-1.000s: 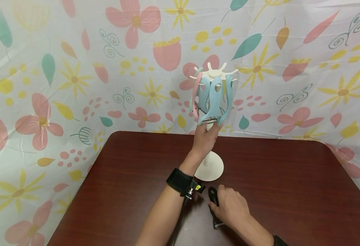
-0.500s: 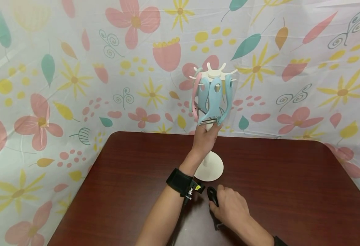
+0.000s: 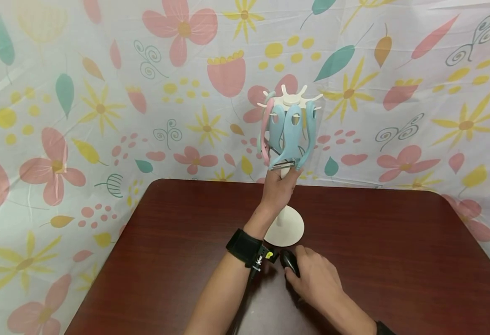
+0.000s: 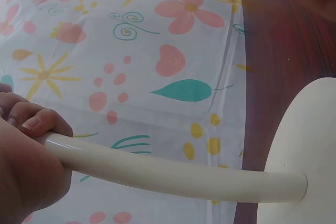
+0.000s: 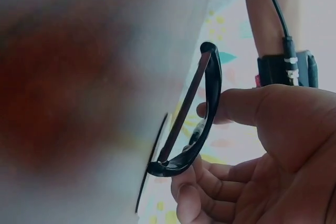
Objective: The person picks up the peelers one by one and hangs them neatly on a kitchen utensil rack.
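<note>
Near the table's far side, my left hand (image 3: 278, 190) grips the post of a white rotating utensil stand (image 3: 286, 229); the left wrist view shows its fingers curled around the post (image 4: 157, 172). From the stand's spoked top hang a light blue Y-shaped peeler (image 3: 292, 132), more light blue handles and a pink handle (image 3: 267, 128). My right hand (image 3: 318, 281) holds a black Y-shaped peeler (image 3: 289, 262) low over the table, in front of the stand's base. In the right wrist view, the peeler's frame and blade (image 5: 214, 85) sit between thumb and fingers.
The dark red-brown table (image 3: 186, 223) lies under both hands. Behind it hangs a flower-printed cloth (image 3: 211, 93). A black wrist strap with a small camera (image 3: 245, 249) is on the left wrist, and a cable runs from it.
My right hand has turned the black peeler slightly and shifted a little forward, so its blade end no longer shows in the head view. The left hand and stand hold still.
</note>
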Tool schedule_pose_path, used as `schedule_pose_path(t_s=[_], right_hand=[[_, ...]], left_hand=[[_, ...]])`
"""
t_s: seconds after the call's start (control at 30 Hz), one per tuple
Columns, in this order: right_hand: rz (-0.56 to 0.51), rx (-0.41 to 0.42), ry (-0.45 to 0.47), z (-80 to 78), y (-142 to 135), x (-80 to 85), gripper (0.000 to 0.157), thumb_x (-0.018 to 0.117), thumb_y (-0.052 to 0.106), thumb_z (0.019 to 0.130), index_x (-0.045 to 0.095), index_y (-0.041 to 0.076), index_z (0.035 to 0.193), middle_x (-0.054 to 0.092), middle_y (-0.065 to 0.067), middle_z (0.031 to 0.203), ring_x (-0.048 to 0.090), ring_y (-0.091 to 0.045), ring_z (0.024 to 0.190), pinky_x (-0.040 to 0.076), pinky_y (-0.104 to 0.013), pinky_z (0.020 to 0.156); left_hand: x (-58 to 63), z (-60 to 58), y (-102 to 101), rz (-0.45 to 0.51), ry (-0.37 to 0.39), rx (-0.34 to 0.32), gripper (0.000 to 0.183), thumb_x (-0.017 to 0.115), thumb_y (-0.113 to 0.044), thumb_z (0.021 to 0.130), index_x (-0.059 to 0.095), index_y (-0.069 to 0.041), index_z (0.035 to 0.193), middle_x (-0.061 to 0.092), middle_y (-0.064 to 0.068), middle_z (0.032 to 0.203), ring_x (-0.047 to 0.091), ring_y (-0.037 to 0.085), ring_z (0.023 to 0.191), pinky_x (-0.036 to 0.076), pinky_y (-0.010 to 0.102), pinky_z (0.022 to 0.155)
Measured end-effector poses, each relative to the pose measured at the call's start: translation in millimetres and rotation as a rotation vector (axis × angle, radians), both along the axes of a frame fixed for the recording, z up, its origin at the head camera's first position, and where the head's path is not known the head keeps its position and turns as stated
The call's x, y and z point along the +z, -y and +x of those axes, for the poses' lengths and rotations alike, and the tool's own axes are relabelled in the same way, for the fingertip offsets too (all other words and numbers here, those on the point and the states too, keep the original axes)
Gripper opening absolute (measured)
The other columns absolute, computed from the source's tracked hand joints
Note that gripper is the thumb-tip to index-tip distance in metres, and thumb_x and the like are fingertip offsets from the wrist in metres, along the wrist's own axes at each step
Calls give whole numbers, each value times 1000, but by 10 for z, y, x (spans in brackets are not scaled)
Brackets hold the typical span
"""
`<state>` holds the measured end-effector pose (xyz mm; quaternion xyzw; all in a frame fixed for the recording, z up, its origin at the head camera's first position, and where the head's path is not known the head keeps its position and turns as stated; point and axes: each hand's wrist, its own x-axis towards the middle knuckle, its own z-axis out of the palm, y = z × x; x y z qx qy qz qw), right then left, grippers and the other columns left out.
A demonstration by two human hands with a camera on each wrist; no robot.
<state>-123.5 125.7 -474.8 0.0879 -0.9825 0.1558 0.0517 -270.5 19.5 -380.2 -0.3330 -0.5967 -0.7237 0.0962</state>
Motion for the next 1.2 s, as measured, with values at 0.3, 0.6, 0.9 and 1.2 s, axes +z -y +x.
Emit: schedule_pose_path(t_s=[0.3,0.6,0.9,1.2], right_hand=[[-78,11,-136,-52,-127,114,28,77,29,80,59,11,92,53,7,78,48,-9,59,42,-31,48],[-136,-22,-199,-114,-265,256,37,76,30,83,62,8,108,57,3,83,55,-10,67,46,-34,52],[-158,-47,-256,-172,-374,449,39,74,30,85,61,7,113,55,1,84,50,-12,67,43,-33,53],[-219,-55,-336,-225,-466,627,40,73,29,87,59,4,116,53,2,82,44,-11,60,38,-29,48]], left_hand=[[-185,-155,-59,3,16,4,53,50,-22,103,30,-10,56,27,4,48,23,20,39,24,32,41],[-217,-183,-69,20,25,-11,52,52,-23,103,30,-10,58,27,5,49,23,20,40,25,33,42],[-33,-40,-19,2,5,-12,48,49,-18,104,33,-9,60,28,4,49,25,20,40,26,32,42],[4,12,3,-4,30,-6,50,50,-19,103,31,-8,58,28,5,49,24,21,40,25,31,40]])
